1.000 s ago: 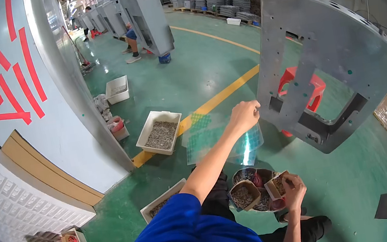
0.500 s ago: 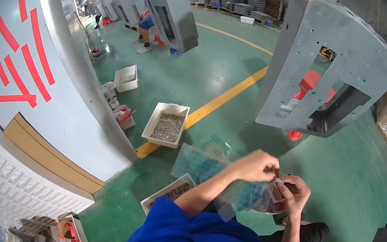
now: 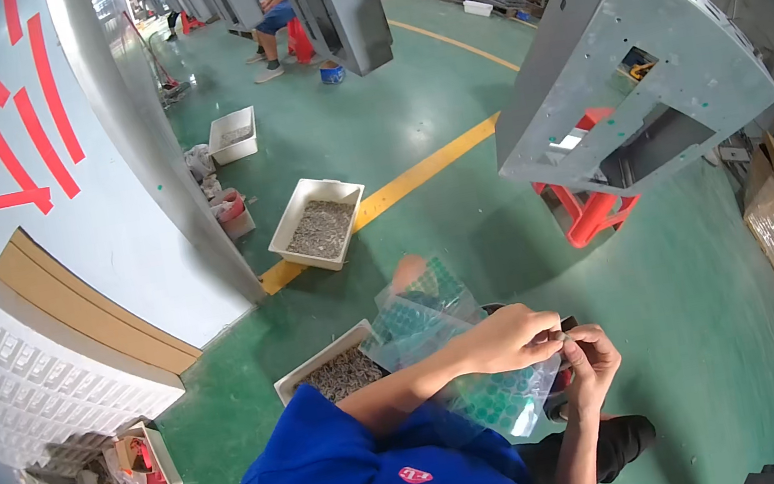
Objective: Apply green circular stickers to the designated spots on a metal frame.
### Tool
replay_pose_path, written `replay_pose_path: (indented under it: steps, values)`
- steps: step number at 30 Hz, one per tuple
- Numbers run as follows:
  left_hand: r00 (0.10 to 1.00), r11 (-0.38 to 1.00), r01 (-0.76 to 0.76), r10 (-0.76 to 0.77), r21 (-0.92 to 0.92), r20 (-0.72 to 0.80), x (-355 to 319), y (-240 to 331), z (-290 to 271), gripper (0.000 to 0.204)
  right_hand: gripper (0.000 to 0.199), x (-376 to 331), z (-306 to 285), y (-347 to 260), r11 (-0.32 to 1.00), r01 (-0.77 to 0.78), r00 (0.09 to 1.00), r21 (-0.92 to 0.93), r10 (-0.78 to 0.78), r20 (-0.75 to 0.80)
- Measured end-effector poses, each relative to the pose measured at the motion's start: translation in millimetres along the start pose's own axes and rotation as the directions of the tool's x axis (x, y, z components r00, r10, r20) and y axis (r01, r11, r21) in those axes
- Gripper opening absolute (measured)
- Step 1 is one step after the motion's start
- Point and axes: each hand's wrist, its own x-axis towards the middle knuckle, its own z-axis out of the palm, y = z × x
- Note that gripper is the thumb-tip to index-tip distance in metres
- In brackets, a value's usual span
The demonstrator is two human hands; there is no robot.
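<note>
My left hand point(image 3: 511, 337) is closed, its fingertips pinched together beside those of my right hand. My right hand point(image 3: 593, 366) is also closed, thumb against fingers. A small object point(image 3: 562, 337) sits between the two sets of fingertips, too small to name. Clear plastic sheets with green round dots point(image 3: 505, 402) spread under my left hand and wrist. Their far part point(image 3: 432, 301) shows beyond my left forearm. Whether my fingers grip the sheets is hidden. Something dark and reddish shows partly behind my right hand.
White trays of small parts stand on the floor, one point(image 3: 279, 251) ahead and one point(image 3: 291, 389) beside my left arm. A large grey metal housing point(image 3: 577, 100) hangs at right above a red stool point(image 3: 594, 217). Boxes point(image 3: 145, 473) crowd the lower left. Another person point(image 3: 275, 32) sits farther off.
The view has shifted a little, showing more of the red stool. The dotted sheets have spread and tilted, their green dots now plainer. Both hands stay close together, fingertips pinched.
</note>
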Motion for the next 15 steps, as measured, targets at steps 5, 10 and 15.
replay_pose_path:
  steps: [5, 10, 15]
  values:
    - [0.999, 0.996, 0.025, -0.023, -0.086, 0.029, -2.5, 2.7, 1.8, 0.014, 0.006, 0.0, -1.2, -13.2, 0.997, -0.073, 0.995, -0.036, 0.075, 0.062]
    - [0.999, 0.996, 0.018, -0.022, -0.089, -0.036, -3.2, 2.2, 9.2, 0.016, 0.004, -0.7, -2.1, -14.1, 0.991, -0.032, 0.999, -0.127, 0.037, 0.036]
    - [0.990, 0.998, 0.054, -0.058, -0.032, -0.131, -4.5, 5.6, 16.5, 0.020, 0.008, -2.1, 7.8, -22.9, 0.845, 0.262, 0.963, -0.466, -0.260, 0.069]
